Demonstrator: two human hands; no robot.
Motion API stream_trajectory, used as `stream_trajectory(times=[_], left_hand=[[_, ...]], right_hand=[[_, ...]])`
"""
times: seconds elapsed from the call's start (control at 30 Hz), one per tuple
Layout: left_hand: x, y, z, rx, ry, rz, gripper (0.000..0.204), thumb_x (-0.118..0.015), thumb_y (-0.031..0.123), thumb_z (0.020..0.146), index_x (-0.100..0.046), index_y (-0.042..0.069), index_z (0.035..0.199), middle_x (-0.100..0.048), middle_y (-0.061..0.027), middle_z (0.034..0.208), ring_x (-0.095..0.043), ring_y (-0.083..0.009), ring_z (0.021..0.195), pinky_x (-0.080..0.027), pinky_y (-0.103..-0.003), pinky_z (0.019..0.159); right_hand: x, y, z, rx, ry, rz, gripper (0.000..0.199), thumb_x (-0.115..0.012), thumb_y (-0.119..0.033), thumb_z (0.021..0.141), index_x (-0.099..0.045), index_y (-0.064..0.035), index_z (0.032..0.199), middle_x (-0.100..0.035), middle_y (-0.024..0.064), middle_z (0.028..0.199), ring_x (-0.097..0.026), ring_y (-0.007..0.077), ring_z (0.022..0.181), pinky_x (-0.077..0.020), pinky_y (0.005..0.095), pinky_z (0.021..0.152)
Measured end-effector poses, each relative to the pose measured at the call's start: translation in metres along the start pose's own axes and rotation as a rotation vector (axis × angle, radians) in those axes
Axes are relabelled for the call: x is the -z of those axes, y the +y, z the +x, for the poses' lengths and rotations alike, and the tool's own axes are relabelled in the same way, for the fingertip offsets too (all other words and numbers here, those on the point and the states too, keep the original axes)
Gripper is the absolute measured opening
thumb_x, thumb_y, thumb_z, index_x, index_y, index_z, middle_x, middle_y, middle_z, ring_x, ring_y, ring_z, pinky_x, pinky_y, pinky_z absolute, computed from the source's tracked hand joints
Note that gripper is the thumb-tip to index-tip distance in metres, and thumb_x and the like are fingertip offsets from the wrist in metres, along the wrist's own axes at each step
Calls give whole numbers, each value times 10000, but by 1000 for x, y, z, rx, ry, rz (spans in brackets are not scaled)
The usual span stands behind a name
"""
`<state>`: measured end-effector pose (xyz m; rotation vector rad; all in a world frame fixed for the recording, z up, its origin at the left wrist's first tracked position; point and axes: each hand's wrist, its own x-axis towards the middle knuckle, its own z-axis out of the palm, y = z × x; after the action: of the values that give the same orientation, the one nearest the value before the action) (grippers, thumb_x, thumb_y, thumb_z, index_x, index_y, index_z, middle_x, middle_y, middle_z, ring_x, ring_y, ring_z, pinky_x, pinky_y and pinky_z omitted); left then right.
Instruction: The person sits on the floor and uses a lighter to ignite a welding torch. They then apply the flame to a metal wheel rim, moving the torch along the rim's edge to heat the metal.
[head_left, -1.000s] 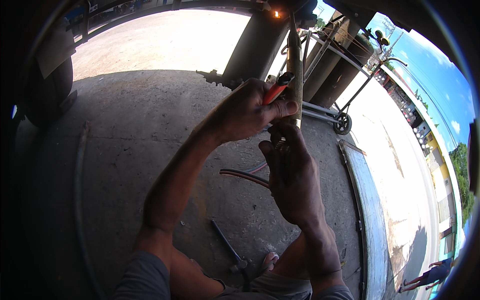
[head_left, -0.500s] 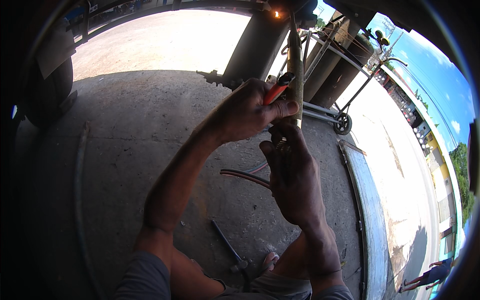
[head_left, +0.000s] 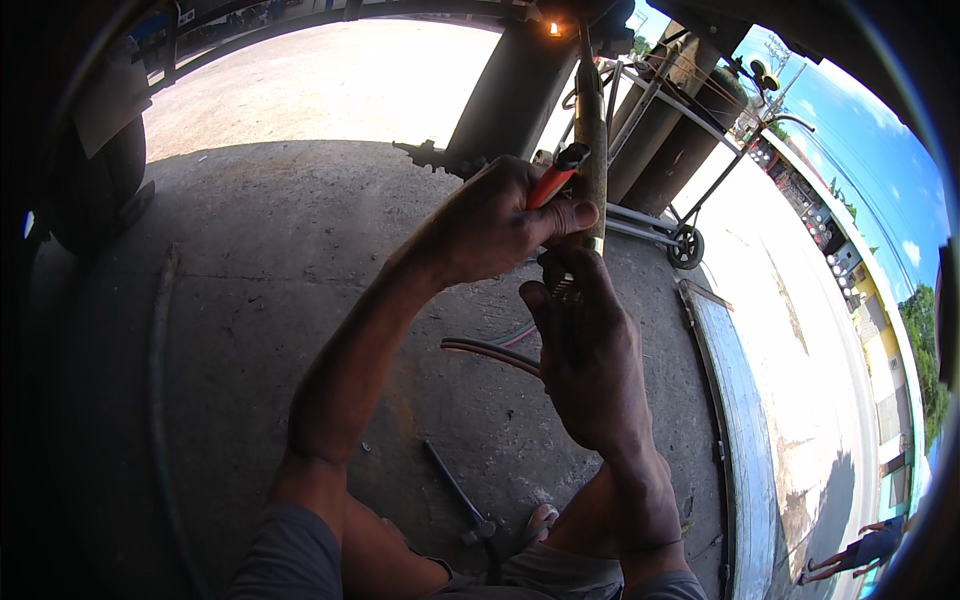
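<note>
My left hand (head_left: 500, 222) is closed, its thumb pressed along the brass-coloured tube of a gas torch (head_left: 592, 120). A red stick-like piece with a dark end (head_left: 552, 186) sticks up out of the same hand; its kind cannot be made out. Just below, my right hand (head_left: 598, 365) wraps round the torch's handle end. From beneath that hand a pair of hoses (head_left: 485, 348) curves off to the left. The torch points up and away, and its tip is lost in the dark at the top. Beside that, a small orange glow (head_left: 554, 29) shows on a dark metal part.
Gas cylinders (head_left: 665, 150) stand on a wheeled cart (head_left: 686, 247) beyond the torch. A hammer (head_left: 478, 528) lies on the concrete by my foot. A long metal panel (head_left: 735, 430) is at right, a tyre (head_left: 105, 180) at left. Far right, a person (head_left: 868, 548) is outside.
</note>
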<state>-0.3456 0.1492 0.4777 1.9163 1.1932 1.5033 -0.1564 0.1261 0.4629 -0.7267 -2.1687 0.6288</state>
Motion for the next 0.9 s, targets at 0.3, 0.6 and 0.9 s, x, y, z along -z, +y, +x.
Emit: stream_trajectory(times=[0.3,0.6,0.9], left_hand=[[0,0,0,-2,-3,-18,396,-719,408,1051,-794,20,1018,-797,-115,847,-774,-185,807,-593,-408,844],[2,1,1,1,-18,-8,383,-719,390,1056,-806,19,1021,-804,-117,845,-777,-182,808,-593,-411,851],[2,3,0,-2,-1,-5,359,-724,367,1055,-814,20,1040,-809,-121,860,-776,-173,811,-589,-399,844]], right_hand=[[2,-4,0,-40,-16,22,346,-677,-104,1064,-524,-86,1374,-756,254,1081,-793,439,994,-614,517,745],[2,-3,1,-16,-9,-3,349,-675,-110,1065,-521,-88,1378,-756,257,1066,-789,448,995,-605,530,732],[2,-4,1,-31,-6,37,325,-666,-140,1078,-541,-75,1370,-756,265,1056,-785,456,1004,-604,526,746]])
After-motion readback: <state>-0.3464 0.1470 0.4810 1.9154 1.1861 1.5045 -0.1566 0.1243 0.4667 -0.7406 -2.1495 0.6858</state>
